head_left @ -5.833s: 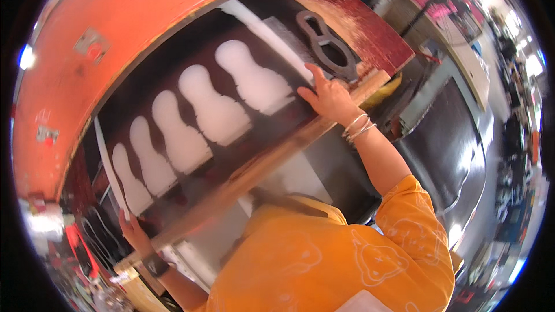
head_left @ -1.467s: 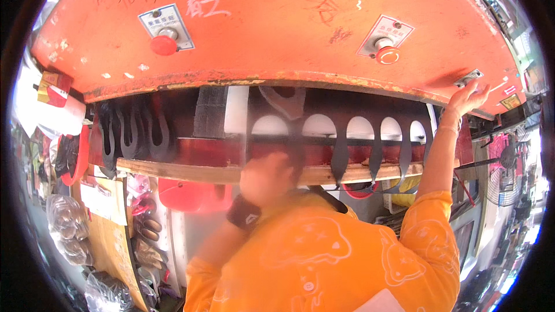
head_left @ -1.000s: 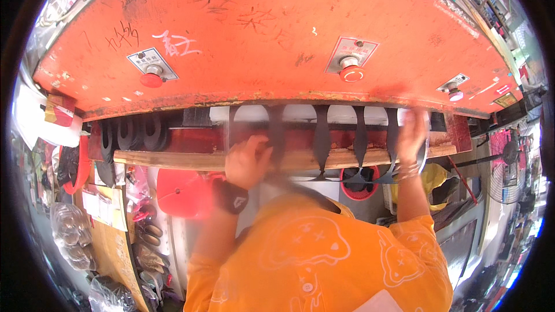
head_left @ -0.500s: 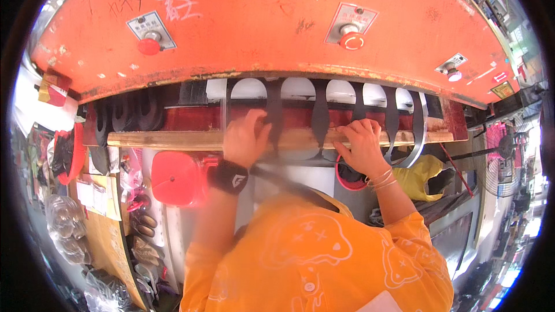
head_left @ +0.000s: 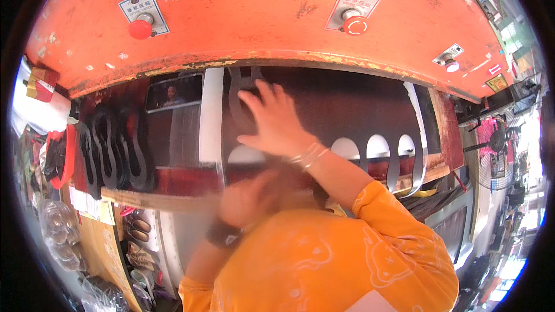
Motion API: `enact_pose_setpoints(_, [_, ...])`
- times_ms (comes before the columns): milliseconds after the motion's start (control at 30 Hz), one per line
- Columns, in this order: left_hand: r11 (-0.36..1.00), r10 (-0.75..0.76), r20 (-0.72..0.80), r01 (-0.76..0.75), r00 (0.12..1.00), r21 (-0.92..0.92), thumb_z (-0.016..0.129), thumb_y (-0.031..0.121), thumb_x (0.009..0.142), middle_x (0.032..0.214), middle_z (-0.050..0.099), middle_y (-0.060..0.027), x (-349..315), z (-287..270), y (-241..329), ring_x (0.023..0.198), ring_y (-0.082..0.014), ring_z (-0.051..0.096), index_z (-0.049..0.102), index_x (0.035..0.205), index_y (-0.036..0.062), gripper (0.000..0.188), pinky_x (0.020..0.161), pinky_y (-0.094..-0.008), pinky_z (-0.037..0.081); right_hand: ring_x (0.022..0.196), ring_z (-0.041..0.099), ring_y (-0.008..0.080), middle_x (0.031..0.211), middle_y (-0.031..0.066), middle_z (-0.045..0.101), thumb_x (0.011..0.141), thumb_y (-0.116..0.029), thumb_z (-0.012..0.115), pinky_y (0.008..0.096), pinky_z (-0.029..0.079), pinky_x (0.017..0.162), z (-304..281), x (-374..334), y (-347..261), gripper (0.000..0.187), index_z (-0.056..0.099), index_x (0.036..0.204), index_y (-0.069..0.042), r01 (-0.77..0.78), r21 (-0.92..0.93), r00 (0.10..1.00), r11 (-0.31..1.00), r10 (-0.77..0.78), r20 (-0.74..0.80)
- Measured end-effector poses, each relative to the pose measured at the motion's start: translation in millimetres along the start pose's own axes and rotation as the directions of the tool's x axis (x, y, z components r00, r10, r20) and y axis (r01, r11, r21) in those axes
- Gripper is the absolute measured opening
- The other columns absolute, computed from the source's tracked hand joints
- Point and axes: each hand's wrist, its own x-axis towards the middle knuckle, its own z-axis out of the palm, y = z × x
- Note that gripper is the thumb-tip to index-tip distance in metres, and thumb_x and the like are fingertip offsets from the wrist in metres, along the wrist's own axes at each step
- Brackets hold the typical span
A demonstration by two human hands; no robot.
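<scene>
A dark sheet point(head_left: 358, 104) lies across the dark red work surface, with a row of rounded cutouts along its near edge. Pale material shows through those cutouts. My right hand point(head_left: 274, 118) is over the sheet's left part, its fingers spread and nothing visible in them. Just beyond its fingertips is a black curved, sole-shaped outline point(head_left: 235, 95), partly hidden by the hand. Close to my body, at the near edge, my left hand point(head_left: 245, 201) is smeared by motion. Its fingers and anything in them cannot be made out.
An orange machine front point(head_left: 243, 17) with red push buttons point(head_left: 140, 29) spans the far side. Several black sole-shaped pieces point(head_left: 118, 150) lie at the left, near a dark phone-like screen point(head_left: 173, 92). A wooden strip point(head_left: 156, 200) edges the surface. A fan point(head_left: 497, 144) stands right.
My right hand has moved left and away from me over the sheet. The left hand has drawn back toward my body. The sheet has slid farther under the machine, showing more of its dark area.
</scene>
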Motion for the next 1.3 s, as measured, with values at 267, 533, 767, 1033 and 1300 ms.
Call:
enact_pose_setpoints(267, [1.0,0.008,0.038,-0.007,0.999,-0.021,0.076,0.023,0.073,0.063,0.057,-0.008,-59,8,21,0.056,-0.0262,0.058,0.057,0.122,0.0139,0.053,0.052,-0.0373,0.049,0.132,0.036,0.0382,0.143,0.0231,0.038,0.057,-0.021,0.079,0.0468,0.028,0.109,-59,-57,19,0.078,0.054,0.13,-0.015,-0.046,0.446,0.992,0.894,-0.013,0.127])
enact_pose_setpoints(533, [0.999,0.045,0.01,-0.045,0.999,-0.014,0.075,0.024,0.073,0.063,0.056,-0.0087,-73,15,23,0.056,-0.0264,0.058,0.057,0.122,0.0134,0.054,0.052,-0.0372,0.048,0.126,0.037,0.0454,0.141,0.0188,0.04,0.057,-0.021,0.077,0.0506,0.034,0.103,-55,-86,22,0.07,0.059,0.124,-0.017,-0.054,0.011,0.998,0.998,0.054,0.036])
enact_pose_setpoints(767, [1.0,0.007,0.049,-0.007,0.999,0.011,0.072,0.029,0.076,0.069,0.061,-0.0088,-59,10,16,0.059,-0.0253,0.06,0.056,0.124,0.0179,0.052,0.055,-0.0371,0.05,0.125,0.038,0.043,0.139,0.0186,0.041,0.057,-0.021,0.077,0.0508,0.037,0.098,-59,-69,27,0.068,0.06,0.122,-0.016,-0.069,-0.026,0.995,0.997,0.07,0.074])
enact_pose_setpoints(1033, [0.997,0.069,-0.051,-0.07,0.996,-0.028,0.076,0.019,0.072,0.062,0.055,-0.0093,-7,1,1,0.054,-0.0266,0.057,0.059,0.12,0.0136,0.052,0.05,-0.0365,0.047,0.13,0.038,0.0328,0.141,0.0173,0.039,0.068,-0.017,0.072,0.0426,0.03,0.108,-76,-63,94,0.057,0.058,0.122,-0.006,-0.069,-0.004,0.96,0.998,0.065,-0.271])
enact_pose_setpoints(1300, [0.997,0.058,-0.075,-0.053,0.996,0.057,0.075,0.015,0.074,0.06,0.057,-0.0079,47,-3,-27,0.05,-0.0239,0.057,0.06,0.119,0.0119,0.048,0.048,-0.0338,0.047,0.132,0.033,0.0304,0.143,0.0242,0.031,0.094,-0.028,0.053,0.0395,0.025,0.11,-236,-39,276,0.065,0.027,0.14,0.009,-0.308,0.068,0.193,0.949,0.132,-0.972])
